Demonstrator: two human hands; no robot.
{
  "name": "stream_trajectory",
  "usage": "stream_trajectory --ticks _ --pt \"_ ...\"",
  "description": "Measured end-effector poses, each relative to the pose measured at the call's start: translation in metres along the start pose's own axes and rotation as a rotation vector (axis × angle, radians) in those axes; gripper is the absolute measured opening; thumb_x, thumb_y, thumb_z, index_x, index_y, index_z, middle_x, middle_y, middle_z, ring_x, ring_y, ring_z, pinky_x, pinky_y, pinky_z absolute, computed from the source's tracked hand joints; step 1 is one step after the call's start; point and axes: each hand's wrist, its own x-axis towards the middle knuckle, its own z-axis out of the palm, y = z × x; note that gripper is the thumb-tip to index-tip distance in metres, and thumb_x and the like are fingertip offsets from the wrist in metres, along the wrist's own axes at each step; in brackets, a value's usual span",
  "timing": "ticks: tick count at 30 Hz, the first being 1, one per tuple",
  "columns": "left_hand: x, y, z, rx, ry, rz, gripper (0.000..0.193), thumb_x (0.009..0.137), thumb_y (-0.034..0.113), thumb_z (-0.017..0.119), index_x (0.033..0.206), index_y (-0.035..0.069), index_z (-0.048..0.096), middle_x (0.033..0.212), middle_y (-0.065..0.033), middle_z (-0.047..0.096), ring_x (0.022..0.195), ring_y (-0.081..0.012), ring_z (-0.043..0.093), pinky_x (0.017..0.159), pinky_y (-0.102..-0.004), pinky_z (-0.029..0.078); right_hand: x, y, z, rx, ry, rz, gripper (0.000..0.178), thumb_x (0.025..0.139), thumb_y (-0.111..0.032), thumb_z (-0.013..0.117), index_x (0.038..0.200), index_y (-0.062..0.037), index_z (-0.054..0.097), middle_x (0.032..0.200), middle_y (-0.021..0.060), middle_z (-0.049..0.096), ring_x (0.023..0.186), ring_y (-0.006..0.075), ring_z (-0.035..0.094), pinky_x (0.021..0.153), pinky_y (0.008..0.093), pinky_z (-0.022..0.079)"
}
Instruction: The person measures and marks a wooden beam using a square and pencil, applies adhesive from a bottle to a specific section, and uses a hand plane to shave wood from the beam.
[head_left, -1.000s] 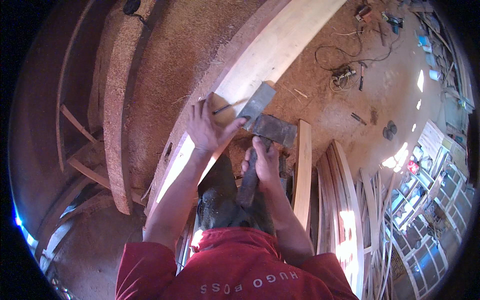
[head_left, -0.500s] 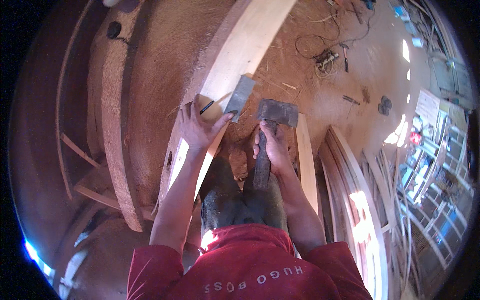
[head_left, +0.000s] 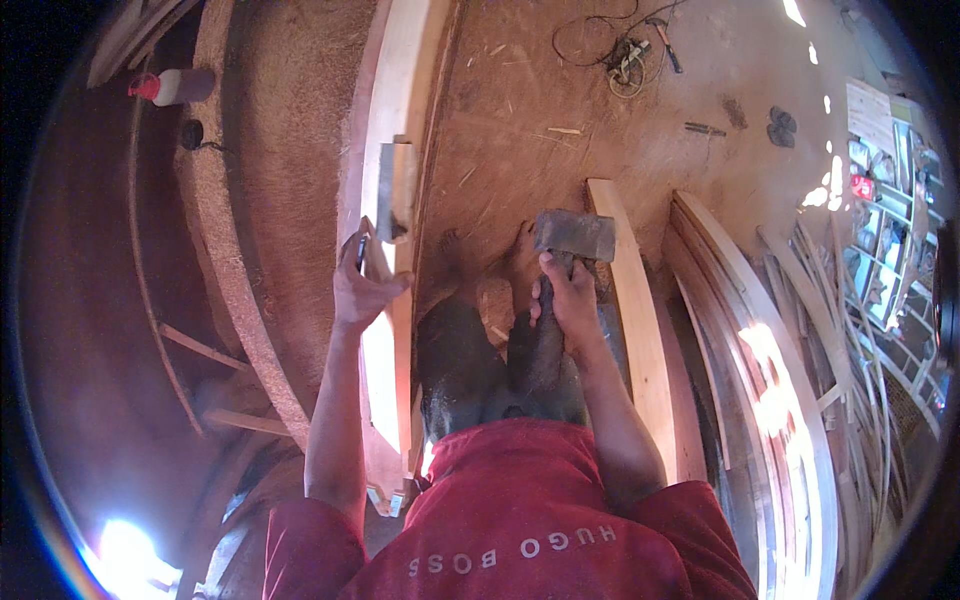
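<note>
My right hand [head_left: 568,298] is closed around the handle of a mallet [head_left: 575,236], whose heavy, dark grey head sits just above my fist. At the left, my left hand [head_left: 366,292] is over a long pale wooden beam [head_left: 398,80], thumb stretched out across it. A slim dark pen [head_left: 361,252] shows at its fingers and seems held between them. Just beyond that hand, a flat grey metal piece [head_left: 394,192] with a darker lower end rests on the beam, apart from my fingers. My palm hides part of the wood.
A curved rough plank [head_left: 222,185] lies on the left, near a red-capped bottle [head_left: 172,87]. Right of my legs stand a pale board [head_left: 640,330] and curved timbers [head_left: 745,300]. Farther off are a hammer [head_left: 665,45], a tangled cord [head_left: 626,70] and sandals [head_left: 781,127].
The view has swung, so the beam now runs nearly straight away. My left hand has come off the grey metal piece and sits nearer me. The mallet stays in my right hand.
</note>
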Motion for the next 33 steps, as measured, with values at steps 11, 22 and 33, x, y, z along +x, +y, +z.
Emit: stream_trajectory --ticks 11,22,33 --pt "0.005 -0.013 -0.039 -0.356 -0.146 -0.437 0.076 0.068 0.029 0.098 0.129 -0.003 0.063 0.117 -0.0085 0.070 0.110 -0.0184 0.064 0.102 -0.0373 0.050 0.007 -0.017 -0.025 0.009 -0.019 -0.087 0.028 0.101 -0.035 0.066 0.098 -0.0084 0.057 0.074 0.0041 0.061 0.052 0.0138 0.059 0.046 0.0301 0.048" --pt "0.001 -0.011 0.012 0.416 0.167 -0.185 0.107 0.059 0.039 0.096 0.152 0.011 0.051 0.146 -0.0266 0.050 0.130 -0.0444 0.053 0.104 -0.0540 0.051 0.022 0.001 -0.038 -0.491 -0.003 -0.374 0.045 0.097 -0.033 0.069 0.125 0.0005 0.059 0.084 0.0175 0.070 0.073 0.0355 0.070 0.069 0.0472 0.054" --pt "0.016 0.014 0.031 0.482 0.532 -0.260 0.118 0.063 0.073 0.085 0.147 0.000 0.048 0.142 -0.0222 0.055 0.130 -0.0412 0.053 0.105 -0.0533 0.048 0.053 -0.034 0.076 -1.253 -0.269 -0.958 0.031 0.100 -0.028 0.064 0.115 -0.0006 0.060 0.096 0.0257 0.069 0.083 0.0461 0.069 0.071 0.0520 0.055"
